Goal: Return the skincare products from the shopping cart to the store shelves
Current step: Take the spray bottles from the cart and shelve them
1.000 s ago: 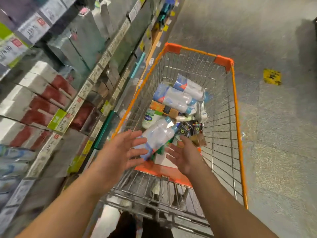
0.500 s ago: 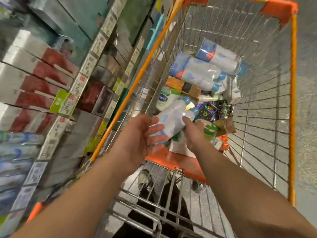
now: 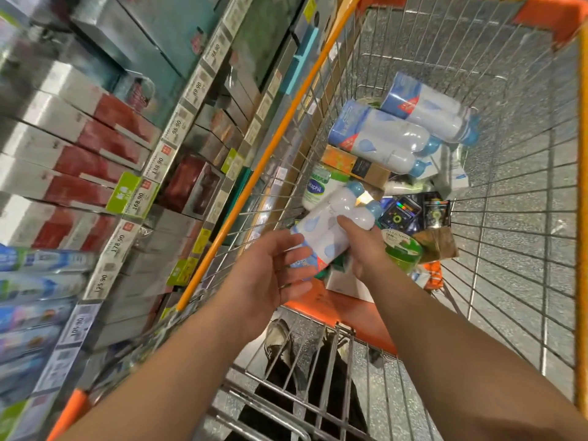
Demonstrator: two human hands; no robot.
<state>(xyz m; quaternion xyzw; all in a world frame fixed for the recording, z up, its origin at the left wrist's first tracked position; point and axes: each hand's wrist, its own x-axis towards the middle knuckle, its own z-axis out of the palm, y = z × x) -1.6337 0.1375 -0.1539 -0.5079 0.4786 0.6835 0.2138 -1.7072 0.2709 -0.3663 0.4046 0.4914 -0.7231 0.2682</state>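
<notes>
We had the twin-pack (image 3: pixel 334 226) low over the cart (image 3: pixel 264 154), our right hand (image 3: pixel 362 246) curled round its middle and our left hand (image 3: pixel 270 275) loosely cupped at its base, and judged a two-handed lift toward the shelves (image 3: pixel 171 135) steadiest.

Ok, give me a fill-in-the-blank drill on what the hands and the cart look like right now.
1. The right hand grips a twin pack of white bottles with ____ caps.
2. The left hand touches the pack's lower end with ____ fingers.
3. The shopping cart has a wire basket with an ____ rim.
4. The store shelves stand on the cart's ____ side.

Missing words: blue; straight; orange; left
</notes>
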